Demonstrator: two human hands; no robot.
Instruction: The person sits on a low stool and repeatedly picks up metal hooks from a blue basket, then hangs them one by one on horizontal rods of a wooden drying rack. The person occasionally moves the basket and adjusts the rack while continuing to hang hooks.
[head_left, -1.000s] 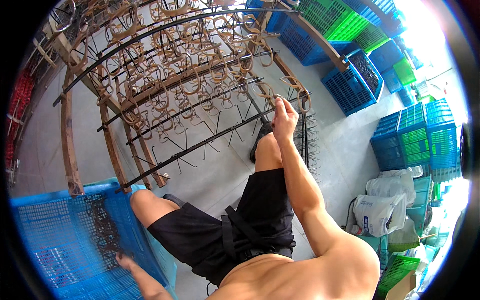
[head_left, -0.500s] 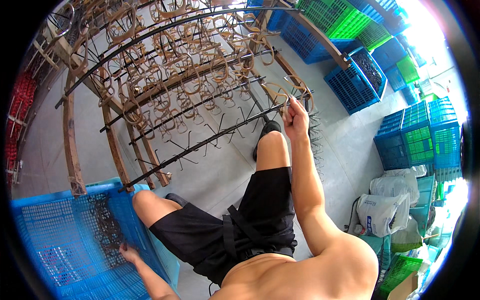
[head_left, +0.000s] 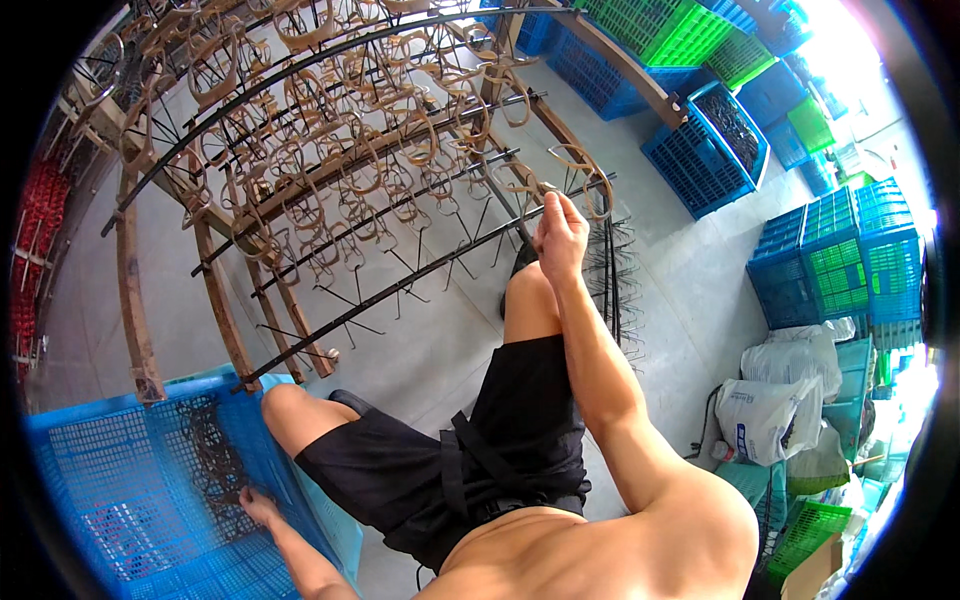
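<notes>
My right hand (head_left: 563, 235) is raised at the right end of the near black hooked rod (head_left: 425, 275), its fingers pinched. At the fingertips is a thin tan loop-shaped frame (head_left: 514, 188), rather like an eyeglass front. Another tan loop (head_left: 598, 203) hangs at the rod's end, just right of the hand. My left hand (head_left: 262, 507) is low inside a large blue basket (head_left: 85, 450), with its fingers drawn together at a heap of dark thin pieces (head_left: 210, 450). What those fingers hold is too small to make out.
A brown-legged rack (head_left: 135, 300) carries several hooked rods crowded with tan loops. Bare hooks line much of the near rod. Hooked black rods (head_left: 622, 290) stand beside my right forearm. Blue and green crates (head_left: 700, 170) and white sacks (head_left: 765, 420) are at the right.
My right hand has drawn slightly back from the tan loops, toward the left in the picture. My left hand stays at the dark pieces. The whole view has shifted slightly.
</notes>
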